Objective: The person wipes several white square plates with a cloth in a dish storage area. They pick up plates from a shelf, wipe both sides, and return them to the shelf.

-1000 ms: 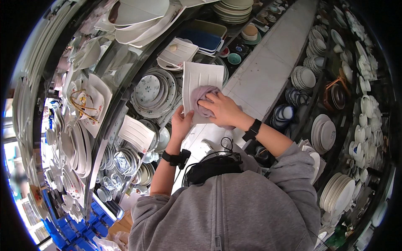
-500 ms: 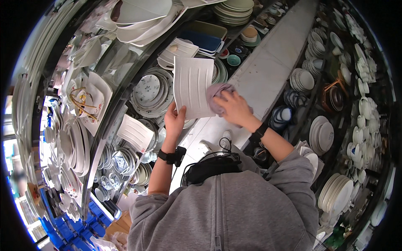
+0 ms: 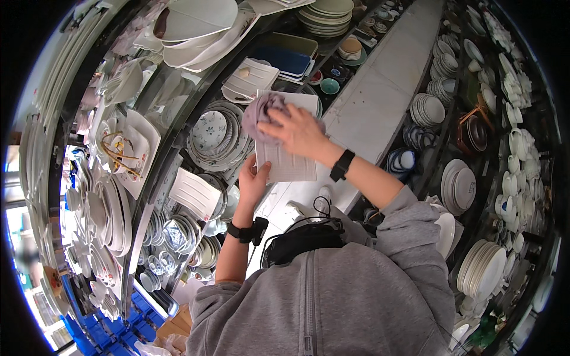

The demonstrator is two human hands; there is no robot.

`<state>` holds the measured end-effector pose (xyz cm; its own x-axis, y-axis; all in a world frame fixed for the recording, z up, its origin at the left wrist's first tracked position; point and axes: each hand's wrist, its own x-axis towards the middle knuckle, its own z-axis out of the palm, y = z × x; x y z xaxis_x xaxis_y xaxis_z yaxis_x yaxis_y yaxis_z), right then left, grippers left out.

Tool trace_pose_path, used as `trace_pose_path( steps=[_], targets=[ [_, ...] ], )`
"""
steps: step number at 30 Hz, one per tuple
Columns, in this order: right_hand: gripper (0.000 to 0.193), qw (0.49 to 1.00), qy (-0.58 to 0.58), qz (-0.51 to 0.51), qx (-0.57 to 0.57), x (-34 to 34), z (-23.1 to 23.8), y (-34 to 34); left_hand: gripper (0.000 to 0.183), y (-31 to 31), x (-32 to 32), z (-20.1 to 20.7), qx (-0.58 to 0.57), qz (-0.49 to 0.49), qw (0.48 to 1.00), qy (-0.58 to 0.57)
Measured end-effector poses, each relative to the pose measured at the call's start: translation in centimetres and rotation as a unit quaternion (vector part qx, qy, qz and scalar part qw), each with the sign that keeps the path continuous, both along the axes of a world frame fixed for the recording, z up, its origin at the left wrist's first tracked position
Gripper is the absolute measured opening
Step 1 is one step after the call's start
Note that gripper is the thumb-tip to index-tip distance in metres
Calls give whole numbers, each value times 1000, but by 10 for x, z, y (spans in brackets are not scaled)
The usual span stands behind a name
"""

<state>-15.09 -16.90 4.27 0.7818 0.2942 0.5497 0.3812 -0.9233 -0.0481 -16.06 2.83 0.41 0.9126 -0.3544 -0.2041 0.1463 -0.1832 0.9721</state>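
A white rectangular plate with raised ridges (image 3: 288, 166) is held up in front of me. My left hand (image 3: 253, 181) grips its lower left edge, thumb on the face and fingers behind. A crumpled mauve cloth (image 3: 261, 115) lies against the upper part of the plate, partly past its left edge. My right hand (image 3: 297, 133) presses on the cloth with fingers somewhat spread, and hides part of the plate's face. Another ridged white plate (image 3: 196, 193) rests on the shelf left of my left hand.
Left shelves carry stacked floral plates (image 3: 211, 130), blue and green trays (image 3: 285, 59) and leaf-shaped dishes (image 3: 196, 21). On the right stand stacked bowls (image 3: 427, 110), white plates (image 3: 481, 270) and cups. A pale aisle floor (image 3: 380, 95) runs between. Blue crates (image 3: 127, 320) sit at lower left.
My right hand has moved the cloth left and up, from the plate's right edge across to its upper left. The plate has shifted slightly right and down with my left hand.
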Motion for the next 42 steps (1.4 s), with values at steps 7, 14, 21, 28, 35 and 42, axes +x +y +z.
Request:
trace_pose_path(
  steps=[7,14,21,28,35,42],
  targets=[
    [49,976,82,-202,17,15,-10,-63,33,12,-9,-9,26,9,1000,-1],
    [51,999,46,-1,6,-32,-3,16,35,7,-2,-14,9,16,1000,-3],
    [53,986,92,-134,28,-27,-26,-42,35,8,-2,-13,5,17,1000,5],
    [54,788,335,-155,493,-40,-84,-104,35,5,-1,-9,-44,5,999,30],
    [68,576,509,6,639,-44,-58,-73,36,4,2,5,-47,-84,993,61],
    [63,606,508,78,608,-50,-57,-69,39,5,5,6,-37,-123,987,100]
  ],
)
